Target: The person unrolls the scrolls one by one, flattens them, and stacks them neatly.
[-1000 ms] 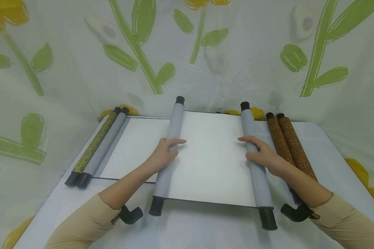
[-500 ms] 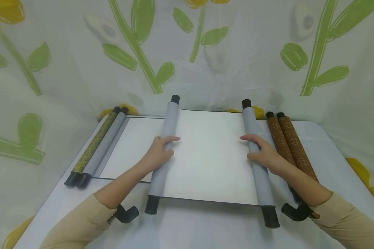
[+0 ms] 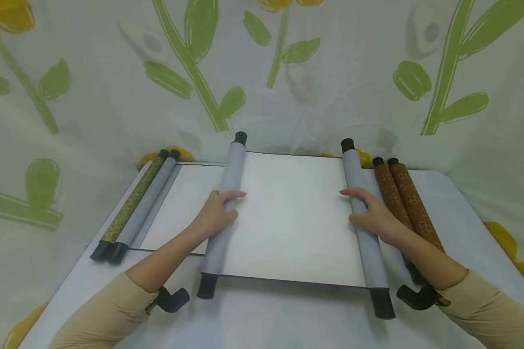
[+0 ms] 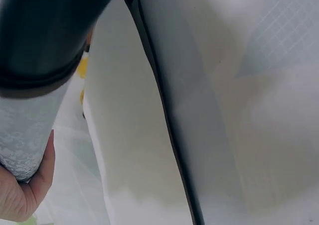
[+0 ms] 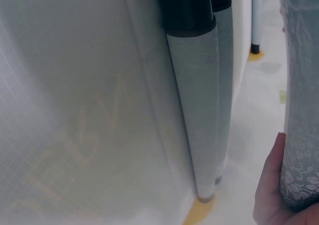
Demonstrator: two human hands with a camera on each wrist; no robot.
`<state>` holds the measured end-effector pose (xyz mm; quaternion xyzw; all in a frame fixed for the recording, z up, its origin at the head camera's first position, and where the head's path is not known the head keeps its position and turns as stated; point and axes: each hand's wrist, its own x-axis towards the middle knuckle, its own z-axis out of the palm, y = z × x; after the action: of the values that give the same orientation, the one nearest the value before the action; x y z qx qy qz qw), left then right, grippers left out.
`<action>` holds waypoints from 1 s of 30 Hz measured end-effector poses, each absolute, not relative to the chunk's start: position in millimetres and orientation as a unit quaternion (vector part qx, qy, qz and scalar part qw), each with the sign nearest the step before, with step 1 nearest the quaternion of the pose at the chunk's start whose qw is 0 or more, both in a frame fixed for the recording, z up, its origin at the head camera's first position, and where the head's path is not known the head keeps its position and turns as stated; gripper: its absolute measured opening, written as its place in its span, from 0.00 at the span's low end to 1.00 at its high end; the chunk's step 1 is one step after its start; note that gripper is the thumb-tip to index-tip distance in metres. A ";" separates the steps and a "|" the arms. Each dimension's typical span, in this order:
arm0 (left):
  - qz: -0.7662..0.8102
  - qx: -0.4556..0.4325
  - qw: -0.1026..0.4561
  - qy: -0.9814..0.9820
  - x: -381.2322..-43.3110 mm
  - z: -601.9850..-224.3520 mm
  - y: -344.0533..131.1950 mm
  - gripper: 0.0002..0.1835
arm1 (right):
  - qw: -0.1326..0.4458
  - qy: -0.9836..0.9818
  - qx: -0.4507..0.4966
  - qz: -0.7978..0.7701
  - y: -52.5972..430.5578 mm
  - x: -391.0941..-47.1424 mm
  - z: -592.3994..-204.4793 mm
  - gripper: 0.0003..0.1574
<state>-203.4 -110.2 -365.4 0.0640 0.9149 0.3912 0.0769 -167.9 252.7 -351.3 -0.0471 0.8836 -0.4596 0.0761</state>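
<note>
A hanging scroll's blank white paper (image 3: 288, 218) stretches between two silver-grey rolls with black end knobs. My left hand (image 3: 216, 213) grips the left roll (image 3: 216, 247), thumb and index finger showing on its inner side. On the other side, my right hand (image 3: 373, 213) holds the right roll (image 3: 371, 261) the same way. The scroll is lifted over the table, its near edge casting a shadow below. In the left wrist view, fingers (image 4: 42, 172) curl under the brocade roll (image 4: 25, 130). The right wrist view shows fingers (image 5: 269, 185) cupped round the other roll (image 5: 304, 110).
Another partly unrolled scroll (image 3: 185, 194) lies on the white table (image 3: 253, 320) at left, with a grey roll (image 3: 146, 208) beside a yellow-green patterned roll (image 3: 133, 201). Two brown patterned rolls (image 3: 412, 198) lie at right. A flower-printed curtain (image 3: 314, 111) hangs behind.
My left hand has moved left with its roll, and my right hand has shifted slightly right. The rolls stand wider apart, with more white paper showing between them.
</note>
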 end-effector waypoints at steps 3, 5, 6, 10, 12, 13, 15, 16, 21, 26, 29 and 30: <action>0.374 0.068 0.073 0.922 -203.3 -363.8 -111.2 0.27 | 0.073 0.886 -0.046 -0.456 251.8 -167.6 -351.0 0.41; 0.354 0.070 0.071 0.930 -202.8 -363.2 -111.8 0.25 | 0.072 0.888 -0.043 -0.451 251.4 -167.5 -350.9 0.41; 0.342 0.071 0.068 0.935 -202.5 -362.8 -112.1 0.25 | 0.072 0.889 -0.041 -0.450 251.3 -167.4 -350.9 0.41; 0.311 0.082 0.061 0.945 -201.6 -362.6 -113.7 0.23 | 0.073 0.897 -0.030 -0.435 252.8 -167.4 -351.1 0.41; 0.313 0.089 0.061 0.944 -201.8 -362.4 -114.8 0.23 | 0.071 0.901 -0.027 -0.428 254.9 -167.7 -351.2 0.41; 0.318 0.089 0.062 0.942 -202.2 -362.7 -115.6 0.22 | 0.069 0.903 -0.026 -0.424 256.3 -167.9 -351.2 0.41; 0.328 0.088 0.060 0.939 -203.1 -362.9 -117.6 0.22 | 0.064 0.903 -0.027 -0.424 259.7 -168.4 -351.7 0.41; 0.330 0.087 0.058 0.938 -203.7 -363.2 -118.8 0.22 | 0.063 0.902 -0.027 -0.426 261.2 -168.6 -351.9 0.41; 0.330 0.077 0.049 0.939 -206.5 -364.7 -124.3 0.26 | 0.068 0.892 -0.030 -0.446 266.0 -169.7 -354.1 0.44; 0.339 0.071 0.060 0.936 -208.4 -365.7 -127.0 0.25 | 0.069 0.892 -0.030 -0.446 267.4 -170.9 -354.9 0.43; 0.340 0.072 0.068 0.935 -208.5 -364.8 -128.7 0.24 | 0.073 0.893 -0.034 -0.443 269.7 -171.2 -354.5 0.40; 0.337 0.073 0.068 0.936 -208.4 -364.4 -129.5 0.24 | 0.075 0.894 -0.037 -0.441 270.6 -171.4 -354.1 0.39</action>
<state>-208.4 -129.5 -364.4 0.0735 0.9361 0.3372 0.0684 -171.4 270.6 -354.1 -0.0366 0.8936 -0.4411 0.0748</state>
